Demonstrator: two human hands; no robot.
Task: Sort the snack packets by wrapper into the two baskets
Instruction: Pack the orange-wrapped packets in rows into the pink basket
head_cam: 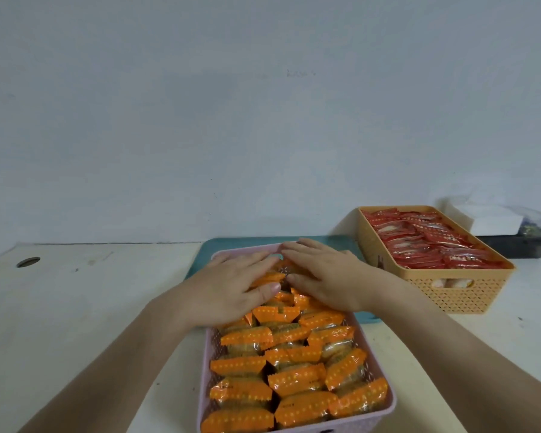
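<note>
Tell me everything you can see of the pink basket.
The pink basket is plastic-looking, rectangular, with lattice-holed walls. It stands upright on the table, its far end over a teal tray, its near end cut off by the frame. It is filled to the rim with orange packets. The left hand and right hand lie flat on the packets at its far end.

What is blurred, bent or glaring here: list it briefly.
Head view: light flat and even, shadows faint; wide lens bends the table edge at left; the orange packets show mild sheen; the clear container at far right is soft.
</note>
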